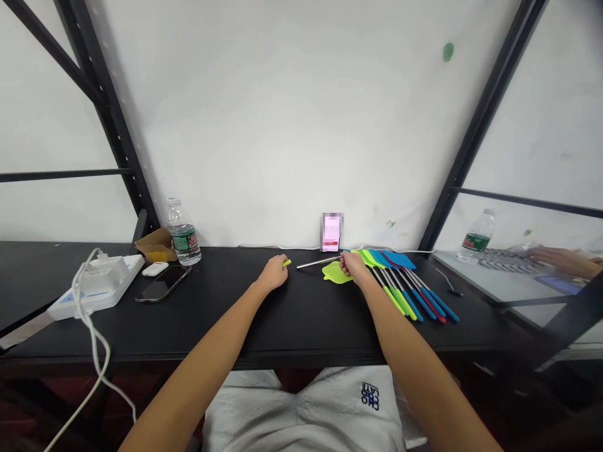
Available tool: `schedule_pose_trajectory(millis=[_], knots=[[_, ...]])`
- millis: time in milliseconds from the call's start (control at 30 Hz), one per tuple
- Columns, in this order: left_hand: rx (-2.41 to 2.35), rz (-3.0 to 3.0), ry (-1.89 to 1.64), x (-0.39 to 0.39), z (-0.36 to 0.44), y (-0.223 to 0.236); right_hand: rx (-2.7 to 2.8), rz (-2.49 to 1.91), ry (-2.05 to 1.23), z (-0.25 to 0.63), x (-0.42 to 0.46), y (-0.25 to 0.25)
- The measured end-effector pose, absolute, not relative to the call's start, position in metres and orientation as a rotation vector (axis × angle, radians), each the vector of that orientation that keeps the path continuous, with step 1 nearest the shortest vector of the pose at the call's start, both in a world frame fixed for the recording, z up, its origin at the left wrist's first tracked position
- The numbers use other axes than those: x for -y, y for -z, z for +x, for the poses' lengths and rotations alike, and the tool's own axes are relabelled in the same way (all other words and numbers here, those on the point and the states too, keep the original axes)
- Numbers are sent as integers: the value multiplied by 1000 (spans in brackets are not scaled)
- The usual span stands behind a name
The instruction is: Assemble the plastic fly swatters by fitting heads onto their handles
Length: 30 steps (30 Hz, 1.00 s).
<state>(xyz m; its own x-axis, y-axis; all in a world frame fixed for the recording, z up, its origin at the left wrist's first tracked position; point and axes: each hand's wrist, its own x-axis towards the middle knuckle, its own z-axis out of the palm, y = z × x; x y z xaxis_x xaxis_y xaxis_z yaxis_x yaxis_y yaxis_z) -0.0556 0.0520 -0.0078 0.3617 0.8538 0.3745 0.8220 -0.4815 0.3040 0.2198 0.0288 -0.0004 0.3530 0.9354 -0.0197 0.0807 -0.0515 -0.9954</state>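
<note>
My left hand (pixel 274 273) is closed around a small yellow-green piece (pixel 287 263), most of it hidden in the fingers. A thin metal rod (pixel 316 263) runs from my closed right hand (pixel 349 263) towards the left, its free end apart from my left hand. A yellow-green mesh fly swatter head (pixel 335 272) shows beside and under the right fingers; its join to the rod is hidden. Right of that hand lies a row of several fly swatters (pixel 404 290), with green, blue and red handles pointing at me and their heads towards the wall.
A phone (pixel 331 233) stands upright against the wall. On the left are a water bottle (pixel 183 233), a cardboard box (pixel 157 245), a white case (pixel 155 269), a dark phone (pixel 163 284) and a white power strip (pixel 101 282). Another person's hand (pixel 551 256) is beyond the right frame.
</note>
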Motion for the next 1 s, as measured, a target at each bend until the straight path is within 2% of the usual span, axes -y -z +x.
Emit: schedule_pose_trajectory(millis=[400, 667, 1000], knots=[[-1517, 2550, -684, -45, -54, 3, 1452, -1682, -540, 219, -27, 5], [-1538, 2535, -691, -46, -54, 3, 1171, -1469, -767, 214, -19, -6], [-1530, 2537, -685, -45, -54, 2, 948, -1259, -822, 215, -22, -11]])
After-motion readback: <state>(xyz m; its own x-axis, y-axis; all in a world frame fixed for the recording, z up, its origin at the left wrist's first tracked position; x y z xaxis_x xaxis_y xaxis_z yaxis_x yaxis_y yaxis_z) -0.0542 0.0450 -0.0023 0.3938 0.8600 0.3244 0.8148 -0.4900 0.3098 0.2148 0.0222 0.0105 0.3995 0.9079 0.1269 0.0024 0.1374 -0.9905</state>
